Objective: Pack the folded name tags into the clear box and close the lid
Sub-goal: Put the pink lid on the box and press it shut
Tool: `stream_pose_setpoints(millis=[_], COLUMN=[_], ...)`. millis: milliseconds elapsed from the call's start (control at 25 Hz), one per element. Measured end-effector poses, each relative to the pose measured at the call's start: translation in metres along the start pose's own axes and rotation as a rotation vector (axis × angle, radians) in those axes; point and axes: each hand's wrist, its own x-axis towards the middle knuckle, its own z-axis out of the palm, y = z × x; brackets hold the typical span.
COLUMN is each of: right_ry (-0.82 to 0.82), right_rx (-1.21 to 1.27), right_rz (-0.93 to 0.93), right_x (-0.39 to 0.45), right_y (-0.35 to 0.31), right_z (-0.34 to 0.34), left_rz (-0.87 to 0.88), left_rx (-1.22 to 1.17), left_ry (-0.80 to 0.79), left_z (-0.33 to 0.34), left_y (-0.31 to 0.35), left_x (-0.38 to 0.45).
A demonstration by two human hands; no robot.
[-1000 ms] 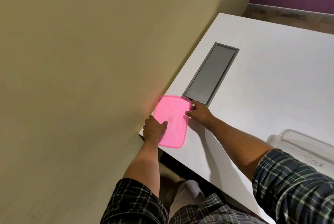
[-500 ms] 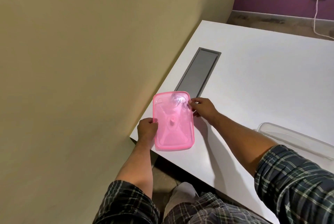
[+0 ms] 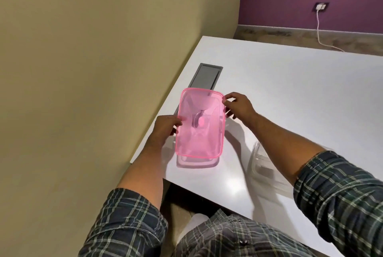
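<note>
No writing is legible. Both hands pinch the pink lid (image 3: 200, 126) at mid-frame above the white tabletop (image 3: 290, 95): left hand (image 3: 165, 127) on its left edge, right hand (image 3: 238, 105) on its upper right corner. The clear box (image 3: 267, 165), blurred, lies lower right behind the right forearm. A grey panel (image 3: 206, 76) lies beyond the lid.

The person wears a dark grey-green plaid shirt (image 3: 238, 238) crossed by thin white and pale green lines, with a small dark button near its lower front. The left short sleeve (image 3: 126, 223) ends above the elbow in a folded hem and leaves the forearm bare down to the left hand (image 3: 165, 127). The right short sleeve (image 3: 342, 198), of the same checked cloth, likewise leaves the forearm bare to the right hand (image 3: 238, 105). No rings, watch or bracelets show on either wrist.
</note>
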Motion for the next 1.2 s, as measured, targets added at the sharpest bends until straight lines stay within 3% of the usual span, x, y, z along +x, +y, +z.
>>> stream_pose_setpoints(millis=[120, 240, 360, 440, 560, 680, 880, 1200], right_ry=[-0.003, -0.049, -0.035, 0.001, 0.027, 0.077, 0.242, 0.217], right_rx=[0.023, 0.144, 0.271, 0.339, 0.422, 0.473, 0.327, 0.161], right_rz=[0.008, -0.011, -0.050, -0.083, -0.130, -0.147, -0.101, 0.142], right_x=[-0.007, -0.014, -0.026, -0.035, -0.051, -0.068, -0.093, -0.142], right_y=[0.007, 0.014, 0.023, 0.031, 0.044, 0.061, 0.089, 0.135], right_z=[-0.036, -0.066, -0.091, -0.106, -0.126, -0.144, -0.176, -0.236], left_rz=[0.019, 0.005, -0.131, -0.213, -0.281, -0.354, -0.296, -0.100], left_rx=[-0.052, -0.077, -0.148, -0.066, 0.245, 0.278, 0.292, 0.589], left_ry=[-0.155, -0.410, -0.576, -0.562, -0.546, -0.641, -0.660, -0.688], left_z=[0.020, 0.034, 0.054, 0.070, 0.089, 0.115, 0.159, 0.213], left_y=[0.027, 0.045, 0.052, 0.050, 0.041, 0.036, 0.017, 0.003], left_x=[-0.010, -0.013, -0.011, -0.013, -0.018, -0.026, -0.036, -0.049])
